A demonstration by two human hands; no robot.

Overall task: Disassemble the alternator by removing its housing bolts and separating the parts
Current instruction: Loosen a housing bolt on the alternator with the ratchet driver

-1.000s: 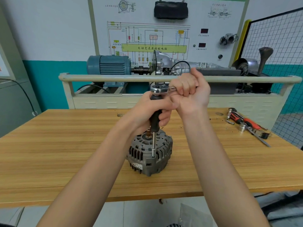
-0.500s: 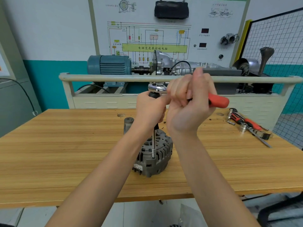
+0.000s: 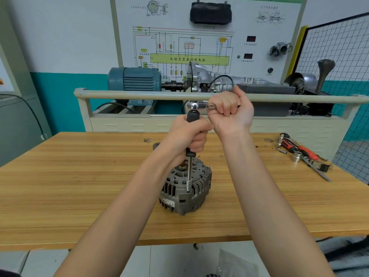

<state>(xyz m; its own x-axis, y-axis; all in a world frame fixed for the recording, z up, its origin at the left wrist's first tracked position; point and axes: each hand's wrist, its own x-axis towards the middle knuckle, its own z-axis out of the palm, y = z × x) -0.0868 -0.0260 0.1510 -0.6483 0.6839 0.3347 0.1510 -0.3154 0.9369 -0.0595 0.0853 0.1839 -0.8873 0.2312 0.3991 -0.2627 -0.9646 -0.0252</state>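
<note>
The alternator [image 3: 184,188] sits near the middle of the wooden counter [image 3: 79,186], shaft end up, so its housing bolts face upward within reach of a vertical tool. The left hand [image 3: 188,136] is wrapped around the black grip of the extension [image 3: 189,172], probably to keep the socket square on a bolt at the housing's near rim. The right hand [image 3: 229,110] is clenched around the handle of the ratchet [image 3: 196,105], whose chrome head tops the extension; holding it high likely gives room to swing. The alternator is a grey cast body with ribbed vent slots around its side, a bearing and brownish shaft stub at the centre, and a small label low on the left. More tools [image 3: 301,154] lie at the counter's right end, well apart
</note>
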